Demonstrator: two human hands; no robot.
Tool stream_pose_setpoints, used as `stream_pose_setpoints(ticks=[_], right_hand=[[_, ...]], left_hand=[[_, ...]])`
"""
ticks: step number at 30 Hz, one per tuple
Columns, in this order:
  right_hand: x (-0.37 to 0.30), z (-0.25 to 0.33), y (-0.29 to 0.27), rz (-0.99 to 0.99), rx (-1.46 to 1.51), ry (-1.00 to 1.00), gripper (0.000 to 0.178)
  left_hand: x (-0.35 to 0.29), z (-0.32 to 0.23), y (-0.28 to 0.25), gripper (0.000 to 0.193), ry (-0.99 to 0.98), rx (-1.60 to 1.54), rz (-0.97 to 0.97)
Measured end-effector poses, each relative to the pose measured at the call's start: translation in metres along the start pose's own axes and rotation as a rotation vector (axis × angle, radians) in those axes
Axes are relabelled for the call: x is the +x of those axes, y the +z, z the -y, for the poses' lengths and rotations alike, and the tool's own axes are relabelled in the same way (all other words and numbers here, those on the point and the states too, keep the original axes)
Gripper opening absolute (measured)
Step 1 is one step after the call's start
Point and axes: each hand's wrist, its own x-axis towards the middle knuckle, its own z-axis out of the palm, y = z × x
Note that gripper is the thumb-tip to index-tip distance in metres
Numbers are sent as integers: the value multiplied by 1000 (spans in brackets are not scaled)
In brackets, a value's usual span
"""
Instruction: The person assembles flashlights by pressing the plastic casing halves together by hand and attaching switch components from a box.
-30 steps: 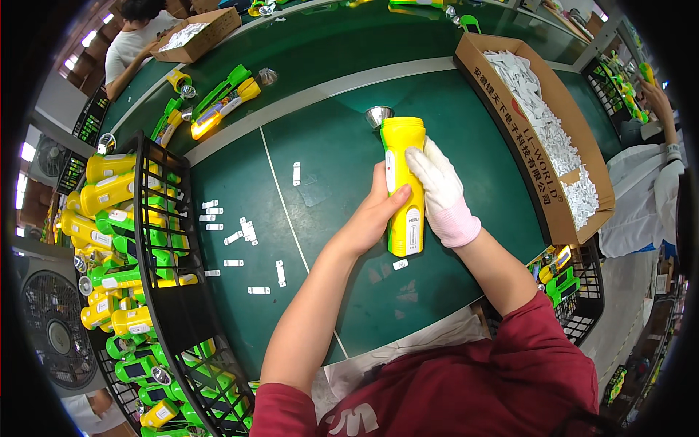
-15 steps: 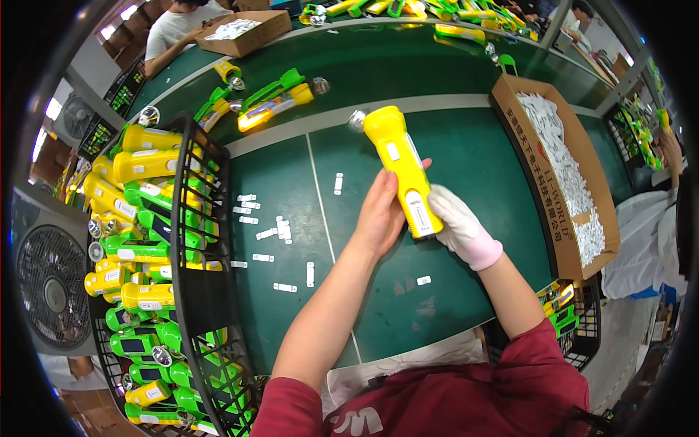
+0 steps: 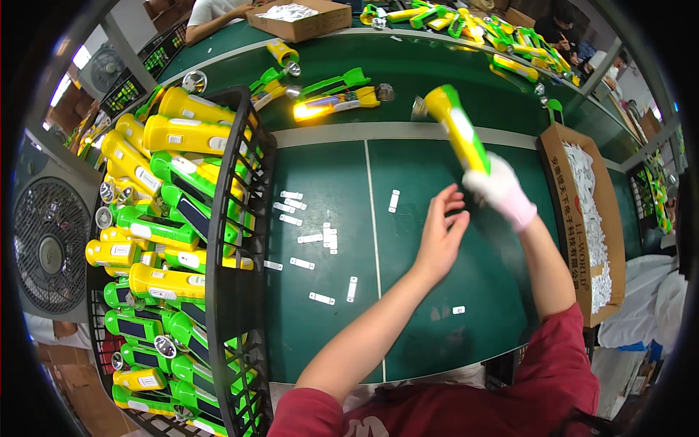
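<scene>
A yellow and green flashlight [image 3: 460, 128] is held up over the far part of the table by my right hand [image 3: 498, 188], which wears a white glove. Its wide end points up and away from me, with a clear, shiny reflector piece [image 3: 419, 108] beside it. My bare left hand [image 3: 441, 231] is off the flashlight, below and to its left, fingers apart and nothing in them. Several small white plastic strips [image 3: 310, 238] lie scattered on the green table [image 3: 419, 269], left of my left hand. A single short white piece [image 3: 459, 310] lies nearer to me.
A black crate [image 3: 218, 284] full of yellow and green flashlights stands at the left. On the right is a cardboard box [image 3: 571, 218] of white strips. Beyond the metal ledge [image 3: 320, 135], a belt carries flashlights, one glowing [image 3: 338, 104]. A fan [image 3: 49, 247] stands far left.
My left hand has let go of the flashlight. The right hand has lifted it away and to the right, turning it so green shows. The whole view has shifted.
</scene>
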Motion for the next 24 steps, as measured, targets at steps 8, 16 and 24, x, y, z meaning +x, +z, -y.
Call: stream_pose_setpoints(ticks=[8, 16, 24], right_hand=[[180, -3, -7, -485, -689, 346, 52], [228, 75, 52, -397, -872, -217, 64], [248, 135, 144, 387, -1057, -555, 99]], left_hand=[[0, -6, 3, 35, -10, 74, 90], [2, -6, 0, 30, -83, 57, 47], [1, -5, 1, 31, -32, 48, 21]])
